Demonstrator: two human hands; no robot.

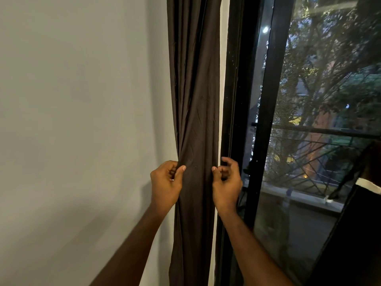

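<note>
A dark brown curtain (194, 100) hangs bunched in narrow folds between the pale wall and the window. My left hand (165, 182) grips the curtain's left edge, thumb in front and fingers curled behind the fabric. My right hand (226, 180) is at the curtain's right edge with its fingers curled and its thumb against the fabric; whether the fingers hold the edge is partly hidden. Both hands are at the same height, roughly mid-frame.
A plain pale wall (78, 120) fills the left half. On the right stands a black window frame (266, 100) with a mesh screen, trees and a railing outside. A dark object (354, 234) leans at the lower right.
</note>
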